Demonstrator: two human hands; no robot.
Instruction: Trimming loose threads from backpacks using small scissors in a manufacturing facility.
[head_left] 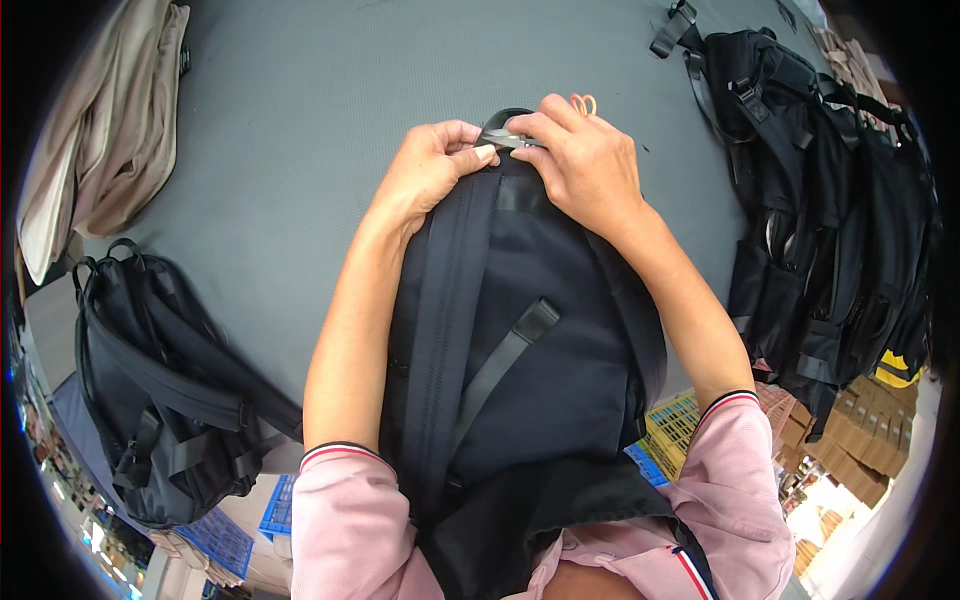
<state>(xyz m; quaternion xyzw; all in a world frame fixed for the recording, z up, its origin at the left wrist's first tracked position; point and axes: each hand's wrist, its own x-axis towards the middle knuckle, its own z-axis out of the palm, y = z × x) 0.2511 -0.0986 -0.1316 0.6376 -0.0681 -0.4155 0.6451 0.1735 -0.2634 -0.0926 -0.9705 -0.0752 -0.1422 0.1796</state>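
A dark navy backpack (pixel 570 300) lies in front of me on the grey table, its top end pointing away and its shoulder straps running down its sides. At the far end, my left hand (pixel 430 165) pinches the backpack's edge beside the black top loop (pixel 515 115), thumb and fingers together. My right hand (pixel 590 155) is closed around small scissors (pixel 512 139). Their silver blades lie over the fabric at my left fingertips, while the orange handle loops (pixel 584 104) stick out behind my right hand. A strap end (pixel 537 317) lies loose across the backpack's middle.
Another dark backpack (pixel 165 380) lies at the left table edge. Several black backpacks (pixel 810 200) are piled at the right. Beige fabric (pixel 115 120) lies at the far left. Below the table edge are a yellow crate (pixel 668 435), blue crates (pixel 277 505) and cardboard boxes (pixel 865 430).
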